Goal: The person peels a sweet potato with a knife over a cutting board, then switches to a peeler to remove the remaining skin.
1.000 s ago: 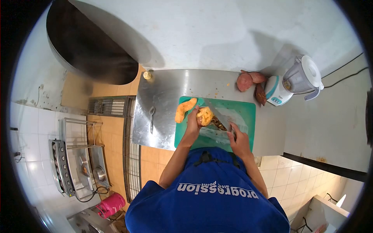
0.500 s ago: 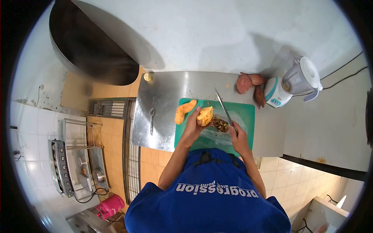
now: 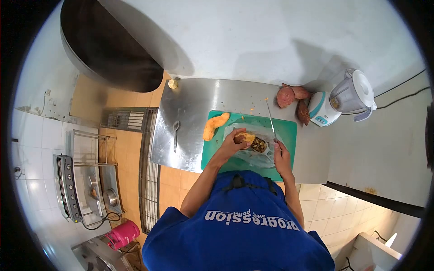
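Observation:
My left hand grips a partly peeled sweet potato, orange flesh showing with some brown skin left. In my right hand is a knife, its long blade pointing away from me, apart from the sweet potato. Dark peelings lie in a heap just below and right of the sweet potato, on a clear plastic bag. The bag is spread over a green cutting board. A peeled orange sweet potato rests at the board's left edge.
Unpeeled sweet potatoes sit at the back right of the steel table, beside a white blender. A spoon lies at left, and a small pale yellowish item at the back left corner. Several crumbs lie behind the board.
The left hand has lowered and turned the sweet potato, bringing it over the bag near the peelings. The right hand has shifted slightly right and down with the knife, whose blade is now more upright in view.

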Tool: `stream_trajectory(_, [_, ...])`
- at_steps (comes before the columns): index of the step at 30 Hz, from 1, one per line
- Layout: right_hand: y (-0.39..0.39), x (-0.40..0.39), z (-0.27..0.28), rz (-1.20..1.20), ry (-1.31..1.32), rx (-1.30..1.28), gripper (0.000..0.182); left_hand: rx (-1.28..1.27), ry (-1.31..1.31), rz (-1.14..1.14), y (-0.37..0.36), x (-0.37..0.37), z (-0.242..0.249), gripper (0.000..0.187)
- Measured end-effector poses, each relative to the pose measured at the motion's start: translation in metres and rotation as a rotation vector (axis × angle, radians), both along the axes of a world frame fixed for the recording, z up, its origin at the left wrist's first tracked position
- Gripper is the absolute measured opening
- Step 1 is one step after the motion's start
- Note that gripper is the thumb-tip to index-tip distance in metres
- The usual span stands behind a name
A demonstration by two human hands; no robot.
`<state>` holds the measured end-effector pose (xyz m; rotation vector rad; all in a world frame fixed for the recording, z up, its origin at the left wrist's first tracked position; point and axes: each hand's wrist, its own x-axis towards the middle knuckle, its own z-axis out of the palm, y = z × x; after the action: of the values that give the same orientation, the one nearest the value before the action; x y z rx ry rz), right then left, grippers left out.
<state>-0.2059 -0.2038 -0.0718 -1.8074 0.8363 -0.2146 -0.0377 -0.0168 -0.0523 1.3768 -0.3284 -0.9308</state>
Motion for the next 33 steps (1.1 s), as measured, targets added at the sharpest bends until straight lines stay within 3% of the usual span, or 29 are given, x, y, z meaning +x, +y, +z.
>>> stream_trajectory(4, [0.006, 0.004, 0.024, 0.067, 0.074, 0.056, 0.054, 0.148, -0.142, -0.028, -0.006, 0.007, -0.015, 0.04])
stream_trajectory(6, [0.01, 0.004, 0.016, 0.098, 0.079, 0.115, 0.054, 0.106, 0.25, -0.014, -0.006, 0.011, -0.013, 0.037])
stream_trajectory(10, [0.014, 0.003, 0.006, 0.125, 0.004, 0.098, 0.054, 0.14, 0.101, 0.001, -0.009, 0.01, -0.035, 0.037])
stream_trajectory(13, [0.01, 0.003, 0.006, 0.127, 0.084, 0.106, 0.054, -0.005, 0.101, 0.009, -0.01, 0.009, -0.025, 0.04])
stream_trajectory(15, [0.008, 0.003, 0.003, 0.06, -0.038, -0.06, 0.053, -0.088, 0.1, 0.051, -0.006, 0.007, -0.011, 0.046])
stream_trajectory(19, [-0.007, -0.002, 0.024, -0.035, 0.085, -0.098, 0.054, -0.065, -0.033, 0.173, -0.001, 0.011, -0.011, 0.059])
stream_trajectory(22, [-0.012, -0.005, 0.044, -0.103, 0.29, -0.194, 0.058, -0.042, 0.19, 0.297, 0.004, 0.016, 0.006, 0.066])
stream_trajectory(24, [-0.019, -0.015, 0.031, -0.117, 0.332, -0.262, 0.063, 0.058, 0.058, 0.313, 0.007, 0.02, 0.008, 0.06])
stream_trajectory(28, [-0.024, -0.025, 0.007, -0.107, 0.313, -0.319, 0.065, -0.001, 0.088, 0.239, 0.007, 0.023, 0.015, 0.044])
stream_trajectory(30, [-0.024, -0.028, 0.0, -0.095, 0.358, -0.371, 0.065, -0.146, 0.306, 0.264, 0.007, 0.017, 0.019, 0.032])
stream_trajectory(33, [-0.023, -0.028, -0.003, -0.09, 0.427, -0.434, 0.064, -0.267, 0.481, 0.249, 0.007, 0.018, 0.01, 0.034])
